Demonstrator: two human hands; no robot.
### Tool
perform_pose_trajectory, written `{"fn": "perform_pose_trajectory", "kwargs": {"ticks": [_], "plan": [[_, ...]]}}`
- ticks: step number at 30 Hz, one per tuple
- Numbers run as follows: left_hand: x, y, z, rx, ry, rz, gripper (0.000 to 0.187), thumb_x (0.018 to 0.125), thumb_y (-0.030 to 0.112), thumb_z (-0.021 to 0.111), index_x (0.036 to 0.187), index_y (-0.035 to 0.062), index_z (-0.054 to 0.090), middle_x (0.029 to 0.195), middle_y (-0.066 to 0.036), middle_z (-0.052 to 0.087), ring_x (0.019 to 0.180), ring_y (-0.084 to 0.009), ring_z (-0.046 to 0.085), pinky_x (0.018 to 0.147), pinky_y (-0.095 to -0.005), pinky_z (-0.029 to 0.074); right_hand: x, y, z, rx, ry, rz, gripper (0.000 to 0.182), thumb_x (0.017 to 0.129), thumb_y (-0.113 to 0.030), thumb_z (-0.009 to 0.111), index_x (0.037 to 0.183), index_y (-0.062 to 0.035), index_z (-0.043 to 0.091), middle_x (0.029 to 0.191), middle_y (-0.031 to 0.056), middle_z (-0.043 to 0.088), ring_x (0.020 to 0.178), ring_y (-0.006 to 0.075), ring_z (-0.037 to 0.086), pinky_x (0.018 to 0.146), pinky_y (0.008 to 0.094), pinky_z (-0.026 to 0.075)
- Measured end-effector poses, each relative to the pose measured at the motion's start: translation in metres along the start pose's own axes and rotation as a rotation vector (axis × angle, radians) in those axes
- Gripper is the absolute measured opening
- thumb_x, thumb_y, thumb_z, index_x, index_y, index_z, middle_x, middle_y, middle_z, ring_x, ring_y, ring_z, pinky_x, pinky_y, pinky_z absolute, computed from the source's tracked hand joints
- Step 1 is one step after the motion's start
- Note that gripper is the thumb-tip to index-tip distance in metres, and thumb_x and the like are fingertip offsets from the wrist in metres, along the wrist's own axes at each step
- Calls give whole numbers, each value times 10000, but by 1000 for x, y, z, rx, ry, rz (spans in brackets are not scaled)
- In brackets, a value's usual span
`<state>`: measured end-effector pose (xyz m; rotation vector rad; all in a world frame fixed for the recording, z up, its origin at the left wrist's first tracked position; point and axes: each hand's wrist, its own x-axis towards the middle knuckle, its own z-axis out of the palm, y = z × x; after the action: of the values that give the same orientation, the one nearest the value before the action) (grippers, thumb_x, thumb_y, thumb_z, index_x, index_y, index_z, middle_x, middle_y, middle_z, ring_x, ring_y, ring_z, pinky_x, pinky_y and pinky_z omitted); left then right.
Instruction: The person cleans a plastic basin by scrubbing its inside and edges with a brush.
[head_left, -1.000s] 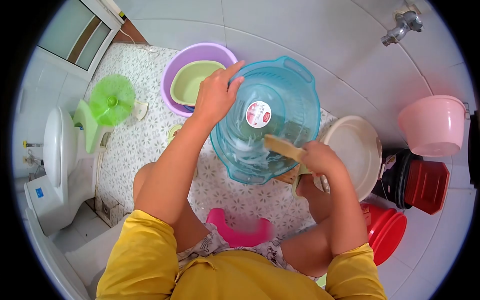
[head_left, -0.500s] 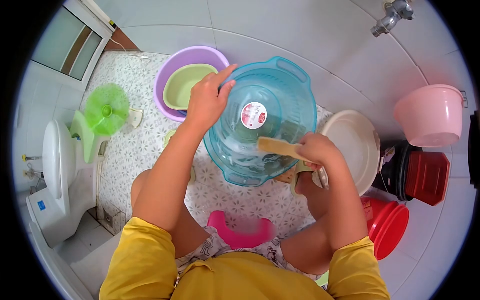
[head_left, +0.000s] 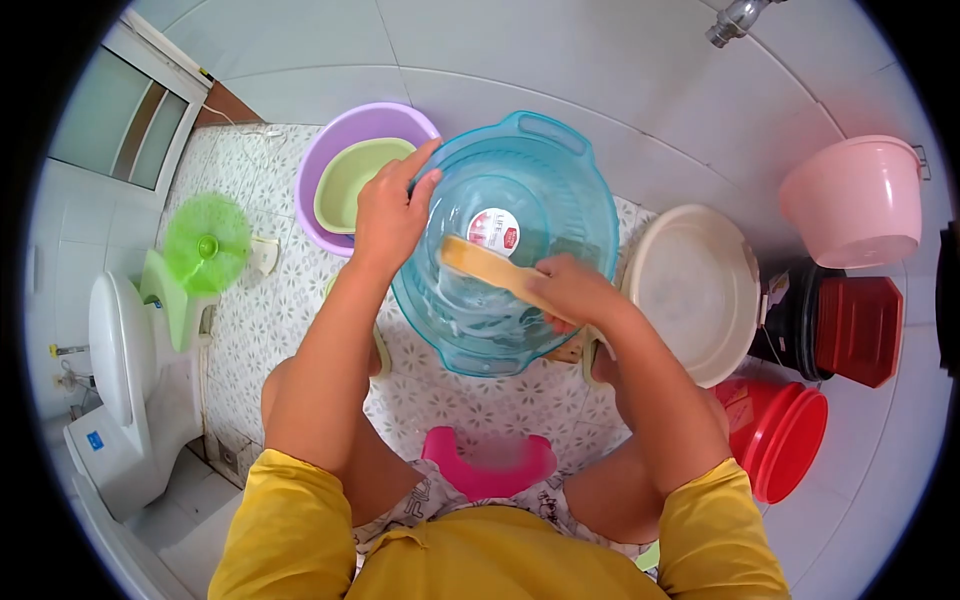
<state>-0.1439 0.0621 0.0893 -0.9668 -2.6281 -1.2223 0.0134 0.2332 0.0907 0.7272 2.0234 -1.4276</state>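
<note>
A large see-through blue basin (head_left: 590,200) with a round white-and-red label stands tilted in front of me. My left hand (head_left: 392,212) rests on its upper left rim, thumb and fingers apart across the edge. In my right hand (head_left: 575,290) is the handle of a wooden brush (head_left: 485,263), whose broad end lies over the inside of the basin, just below the label. Whitish streaks show in the basin's lower part. The brush's bristles cannot be seen.
Purple basin (head_left: 310,190) and green basin (head_left: 345,185) sit behind my left hand. To the right are a cream basin (head_left: 695,290), red buckets (head_left: 790,445) and a hanging pink bucket (head_left: 850,205). A toilet (head_left: 120,350) and green fan (head_left: 207,245) stand left; pink stool (head_left: 490,470) below.
The brush in my right hand has moved left and up across the basin, towards the label. My left hand stays at the rim. The whole view has shifted slightly.
</note>
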Motion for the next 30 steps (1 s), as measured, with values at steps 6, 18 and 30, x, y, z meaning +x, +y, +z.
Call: {"fn": "perform_pose_trajectory", "kwargs": {"ticks": [6,18,30], "plan": [[-1,-6,1,-26,6,-18,306,861,168,583,1165,140,601,802,-152,599,699,-294,568,681,-383,454,-12,0,-41,-523,16,249,241,790,-180,525,806,44,613,602,122,596,474,195,595,423,317,476],[-15,-43,6,141,-249,-292,390,866,153,529,1252,101,509,952,-228,614,893,-383,591,768,-435,460,6,-10,5,-146,15,-112,470,825,-132,557,1288,-191,505,787,121,628,563,196,615,500,322,508],[-19,-32,-4,310,-529,-277,838,706,-52,512,1443,149,169,1220,-252,457,1067,-418,518,890,-465,435,-26,-37,-31,-593,7,172,404,774,-120,584,1169,-197,619,938,156,653,795,290,641,721,362,517]]}}
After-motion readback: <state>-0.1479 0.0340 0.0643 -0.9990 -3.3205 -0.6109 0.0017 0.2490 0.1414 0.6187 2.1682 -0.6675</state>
